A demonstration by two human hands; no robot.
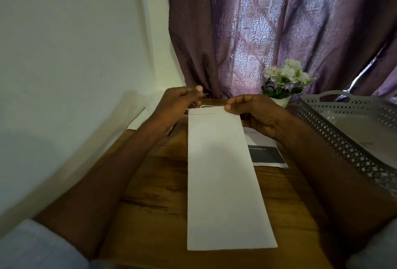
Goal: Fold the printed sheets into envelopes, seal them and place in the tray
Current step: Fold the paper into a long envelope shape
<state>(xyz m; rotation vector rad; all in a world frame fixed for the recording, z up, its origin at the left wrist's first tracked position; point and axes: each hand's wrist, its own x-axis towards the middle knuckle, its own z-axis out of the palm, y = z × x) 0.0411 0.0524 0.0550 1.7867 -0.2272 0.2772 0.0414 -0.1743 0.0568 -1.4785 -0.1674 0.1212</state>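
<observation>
A long white envelope [223, 178] lies lengthwise on the wooden table [154, 200], its flap end far from me. My left hand [178, 103] pinches something thin at the far left corner of the flap. My right hand [255, 112] presses thumb and fingers on the far right corner of the flap. A printed sheet [266, 155] with a dark block lies under the envelope's right side, partly covered by my right wrist. The grey perforated tray [343, 139] stands at the right.
A small white pot of white flowers [283, 81] stands behind my right hand. More white paper [139, 116] lies at the far left by the wall. A purple curtain [279, 28] hangs behind the table.
</observation>
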